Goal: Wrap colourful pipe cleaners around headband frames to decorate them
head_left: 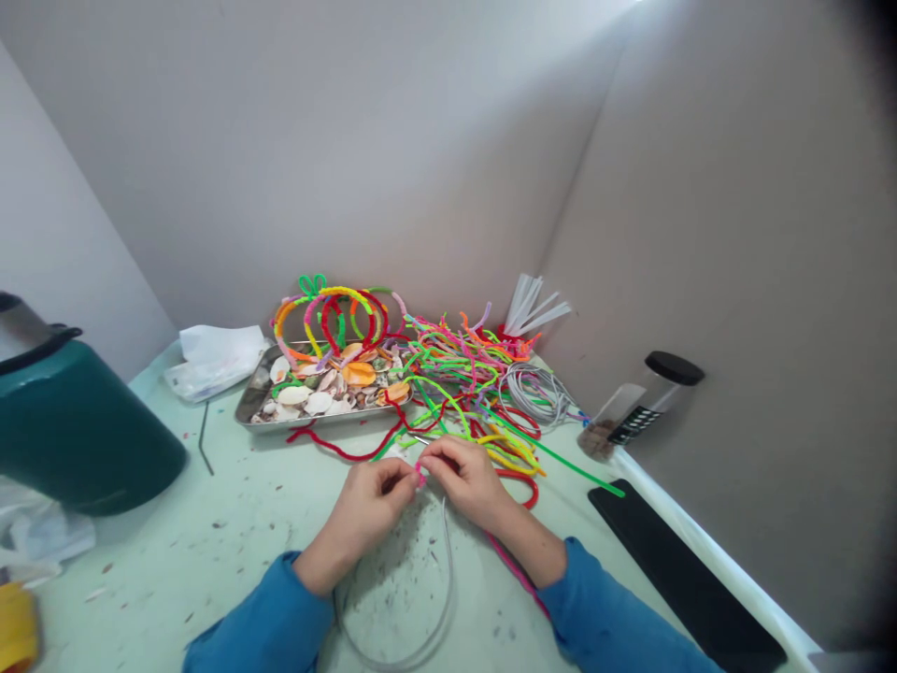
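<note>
My left hand is closed in a pinch on a short, bright pink pipe cleaner at the centre of the table. From the other side, my right hand pinches the same pink piece, its fingertips almost meeting the left ones. A grey loop hangs down below my hands and curves over the table towards me; its upper end is hidden by the fingers. A longer pink strand runs beside my right forearm. Just beyond my fingers lies a red pipe cleaner.
A metal tray of shells stands behind my hands, with colourful pipe-cleaner rings on it. Right of it are piled pipe cleaners and coiled grey wire. A teal bottle, clear jar and black strip flank the work area.
</note>
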Demonstrator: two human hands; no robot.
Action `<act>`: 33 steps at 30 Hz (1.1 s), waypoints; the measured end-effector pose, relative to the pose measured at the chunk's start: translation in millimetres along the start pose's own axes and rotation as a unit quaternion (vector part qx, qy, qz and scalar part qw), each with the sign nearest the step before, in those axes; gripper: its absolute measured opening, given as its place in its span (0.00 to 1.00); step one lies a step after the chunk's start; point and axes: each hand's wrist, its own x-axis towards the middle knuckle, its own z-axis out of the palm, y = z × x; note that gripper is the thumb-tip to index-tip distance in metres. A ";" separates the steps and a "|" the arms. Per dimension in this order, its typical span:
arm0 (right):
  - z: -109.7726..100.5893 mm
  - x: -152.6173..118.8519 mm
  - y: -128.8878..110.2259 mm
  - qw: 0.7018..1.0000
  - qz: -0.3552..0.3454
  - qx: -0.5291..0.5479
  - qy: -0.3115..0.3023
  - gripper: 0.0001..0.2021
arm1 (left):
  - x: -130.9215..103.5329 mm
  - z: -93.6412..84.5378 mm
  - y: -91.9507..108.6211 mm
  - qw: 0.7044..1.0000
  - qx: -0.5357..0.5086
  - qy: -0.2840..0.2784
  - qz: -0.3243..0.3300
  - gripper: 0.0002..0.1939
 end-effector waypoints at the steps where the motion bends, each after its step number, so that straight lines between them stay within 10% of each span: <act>1: 0.1 0.1 0.3 1.000 0.001 0.000 0.001 0.07 | 0.2 -0.4 0.7 1.000 -0.014 0.002 -0.008 0.14; 10: 0.9 -0.3 0.0 1.000 0.015 0.008 -0.015 0.08 | -0.9 -0.1 -1.6 0.990 -0.137 0.005 -0.002 0.12; 33: 1.4 -1.6 -5.7 0.998 0.032 0.016 -0.052 0.04 | 4.7 -4.1 -12.0 0.995 -0.081 0.049 -0.033 0.12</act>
